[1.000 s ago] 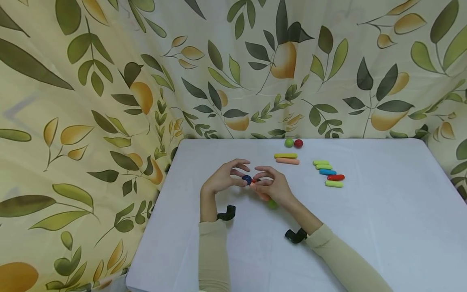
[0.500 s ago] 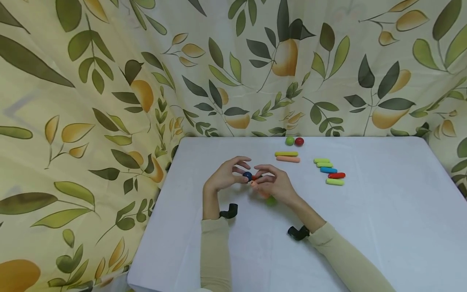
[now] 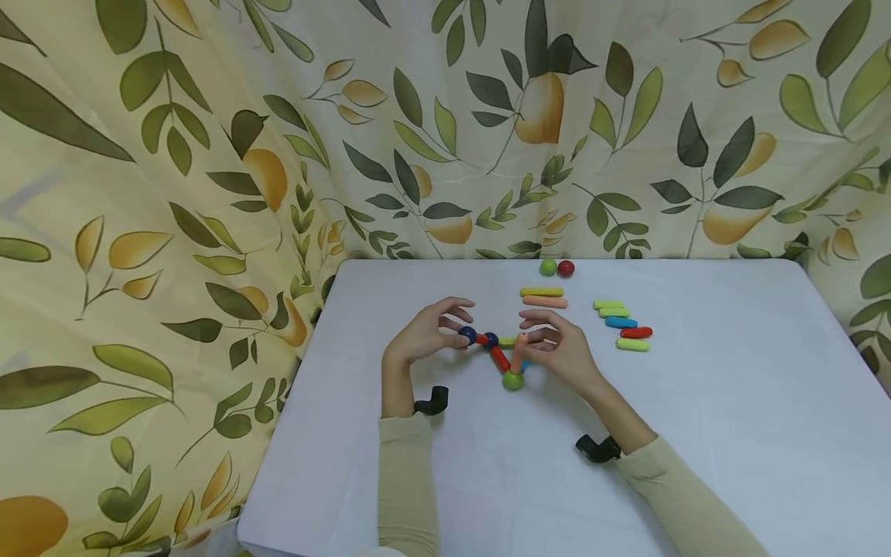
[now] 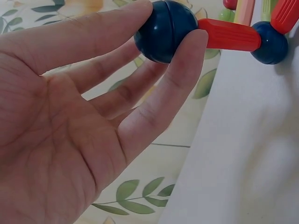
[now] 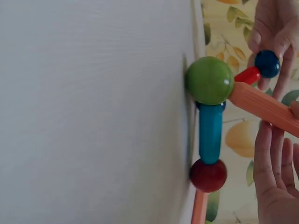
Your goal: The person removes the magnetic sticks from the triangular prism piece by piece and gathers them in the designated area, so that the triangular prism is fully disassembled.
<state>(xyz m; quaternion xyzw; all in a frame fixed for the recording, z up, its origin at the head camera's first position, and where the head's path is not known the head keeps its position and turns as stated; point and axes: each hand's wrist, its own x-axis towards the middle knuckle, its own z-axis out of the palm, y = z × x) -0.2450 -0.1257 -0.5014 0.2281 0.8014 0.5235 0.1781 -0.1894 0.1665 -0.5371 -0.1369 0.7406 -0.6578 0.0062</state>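
My left hand (image 3: 426,334) pinches a dark blue ball (image 4: 166,31) between thumb and fingertips. From that ball a short red rod (image 4: 231,35) runs to a second dark blue ball (image 3: 490,340). Another red rod (image 3: 500,359) links this one to a green ball (image 3: 513,380) near the tabletop. My right hand (image 3: 567,356) pinches a salmon rod (image 5: 266,108), which rises at a slant from the green ball. A blue rod (image 5: 210,134) joins the green ball to a dark red ball (image 5: 208,175). In the head view, my right hand hides that red ball.
Loose green (image 3: 548,267) and red (image 3: 566,268) balls lie at the table's back edge. Before them are a yellow rod (image 3: 541,292) and a salmon rod (image 3: 545,302). Several short rods, including a blue one (image 3: 621,322), lie to the right on the white table (image 3: 731,433).
My right hand has moved right, away from the red rod beside the left hand's ball, and now holds the salmon rod. That rod has swung up and right. The left hand keeps its ball.
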